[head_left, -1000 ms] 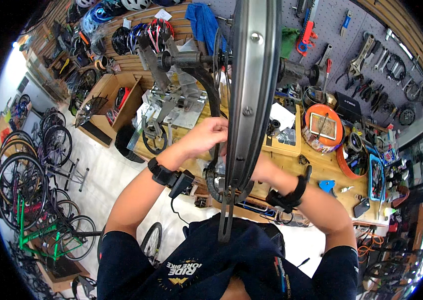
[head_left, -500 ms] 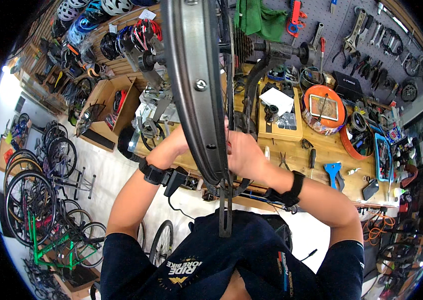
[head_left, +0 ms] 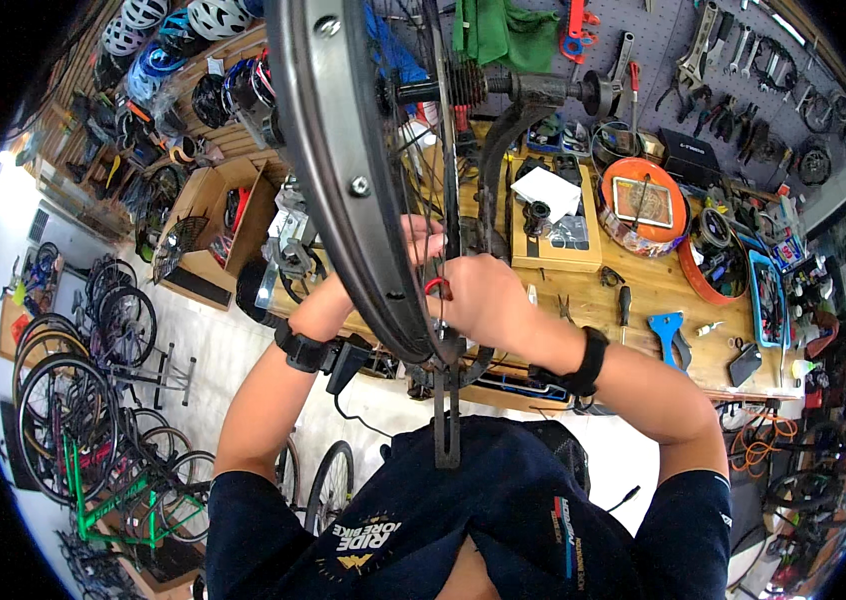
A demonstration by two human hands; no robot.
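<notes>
Past the wheel rim (head_left: 336, 140), the left fingers (head_left: 425, 242) show more than before.

Your left forearm (head_left: 278, 410) and right forearm (head_left: 648, 395) came up from lower part of view, elbows bent and held out wide, both angled inward. Your right hand (head_left: 483, 300) was curled closed near centre, back turned toward camera, fingertips pointing left. Your left hand (head_left: 421, 240) sat just beyond it, slightly left, mostly hidden; few fingers showed, bent, reaching rightward. Grip of hidden part unclear.
</notes>
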